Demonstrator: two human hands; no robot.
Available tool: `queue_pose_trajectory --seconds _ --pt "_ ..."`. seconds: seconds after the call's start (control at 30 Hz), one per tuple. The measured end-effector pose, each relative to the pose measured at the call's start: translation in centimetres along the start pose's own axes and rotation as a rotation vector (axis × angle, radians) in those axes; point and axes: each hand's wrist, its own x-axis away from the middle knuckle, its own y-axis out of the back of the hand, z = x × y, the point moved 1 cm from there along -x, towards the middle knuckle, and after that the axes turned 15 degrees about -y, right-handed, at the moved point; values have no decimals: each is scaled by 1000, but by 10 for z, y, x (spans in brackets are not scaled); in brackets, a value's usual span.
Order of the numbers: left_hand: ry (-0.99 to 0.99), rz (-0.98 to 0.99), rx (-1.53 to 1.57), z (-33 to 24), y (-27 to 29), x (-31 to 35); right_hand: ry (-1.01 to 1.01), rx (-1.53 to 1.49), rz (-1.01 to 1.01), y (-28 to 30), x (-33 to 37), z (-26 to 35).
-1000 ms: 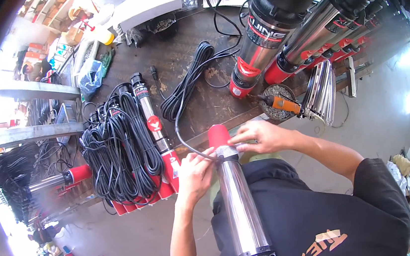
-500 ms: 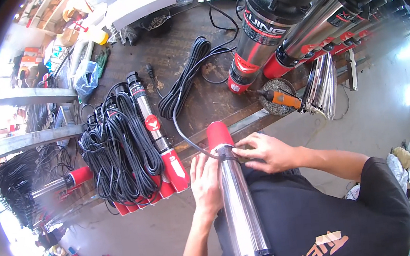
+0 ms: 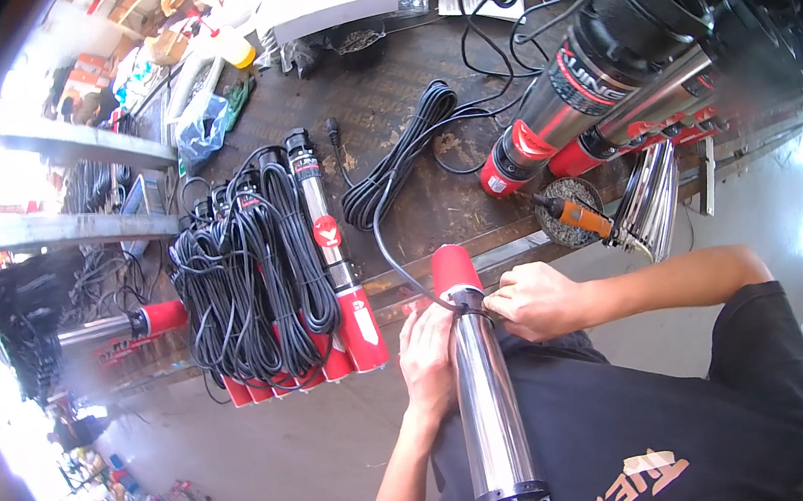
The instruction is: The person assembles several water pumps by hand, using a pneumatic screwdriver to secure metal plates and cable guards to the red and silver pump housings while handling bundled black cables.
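A steel submersible pump (image 3: 491, 407) with a red end cap (image 3: 453, 268) slants from the bench edge down against my body. A black power cable (image 3: 400, 258) runs from its dark neck to a coil on the bench. My left hand (image 3: 428, 360) is cupped against the pump's left side, its fingers reaching up beside the cable; the thumb is hidden. On the other side, my right hand (image 3: 536, 303) has its fingers closed in a pinch at the neck, on a thin black band (image 3: 475, 310) that crosses the cable. The fingertips partly cover the band's end.
Several cabled pumps (image 3: 356, 329) lie side by side on the left of the bench (image 3: 288, 106). Larger pumps (image 3: 558, 112) stand at right. An orange-handled tool (image 3: 582, 219) rests over a bowl of small parts (image 3: 553, 197), beside a bundle of metal strips (image 3: 649, 200).
My right hand's fingers have drawn together from a looser spread into a pinch. The view has shifted, so the scene sits further right. My left hand stays on the pump.
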Motion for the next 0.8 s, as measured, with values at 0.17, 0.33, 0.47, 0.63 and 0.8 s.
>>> queue_pose_trajectory --seconds 0.17,0.33,0.47,0.63,0.8 --pt "-1 -7 -51 -6 6 -6 12 12 -89 -4 4 5" --pt "2 -29 47 2 1 1 168 160 265 25 -21 1" --pt "135 -7 100 -4 2 9 602 310 194 17 -63 -25" --pt "214 -67 220 -8 -2 14 637 223 184 17 -103 -29" --pt "367 -97 317 -9 -19 45 657 -175 307 -3 -95 -25"
